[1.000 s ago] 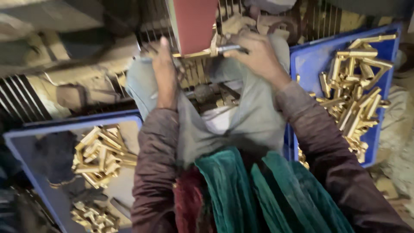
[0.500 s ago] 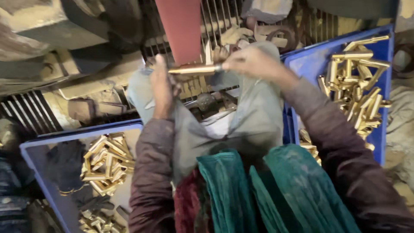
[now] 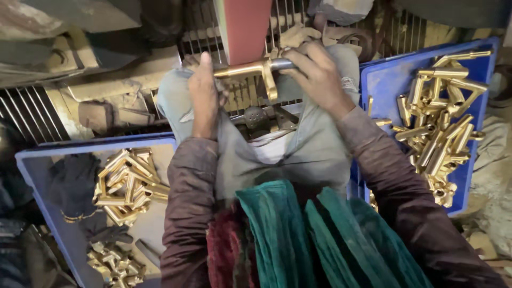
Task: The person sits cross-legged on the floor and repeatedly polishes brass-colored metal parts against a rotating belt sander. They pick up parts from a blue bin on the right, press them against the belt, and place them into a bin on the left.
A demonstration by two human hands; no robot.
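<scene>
fingers (image 3: pixel 298 60) grip brass fitting (image 3: pixel 250 72) (both ends)

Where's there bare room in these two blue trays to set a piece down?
Left tray: bare strip right of its brass pile, beside the left sleeve. Right tray: bare blue floor between its left wall and the brass pile. Its right half is crowded.
</scene>
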